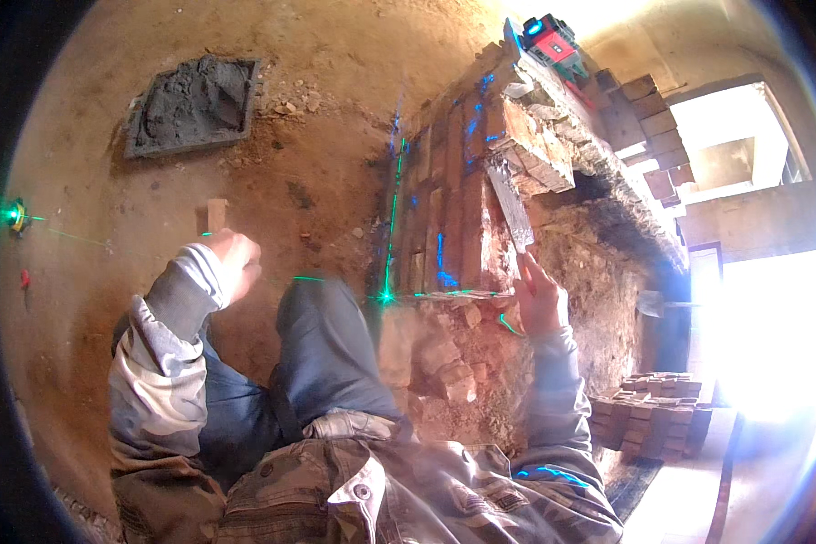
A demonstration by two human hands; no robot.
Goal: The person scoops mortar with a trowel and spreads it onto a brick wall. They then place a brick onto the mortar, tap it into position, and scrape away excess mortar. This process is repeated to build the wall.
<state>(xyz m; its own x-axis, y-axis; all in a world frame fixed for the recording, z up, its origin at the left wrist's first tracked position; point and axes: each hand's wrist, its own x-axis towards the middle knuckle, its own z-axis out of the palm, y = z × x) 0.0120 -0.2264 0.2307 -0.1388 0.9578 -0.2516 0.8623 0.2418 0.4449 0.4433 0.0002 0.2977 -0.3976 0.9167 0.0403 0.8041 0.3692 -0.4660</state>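
In my right hand (541, 292) is a bricklayer's trowel (511, 210) with a long, flat, pale-smeared blade. The fingers close round its handle, and the blade points away from me, along the edge of a brick wall (440, 218). My left hand (236, 265) hangs in front of my left side with its fingers curled; whether anything is inside cannot be seen. Just beyond its knuckles shows a small brown block (216, 216), and I cannot tell whether the hand touches it. Green laser lines cross the wall and meet in a bright spot by its near left corner.
A tray of grey mortar (195, 104) lies on the dirt floor at far left. On the wall's far end stands a red and black laser level (549, 43). Another green light source (14, 216) glows at left. Stacked bricks (653, 422) stand at right, near a bright opening.
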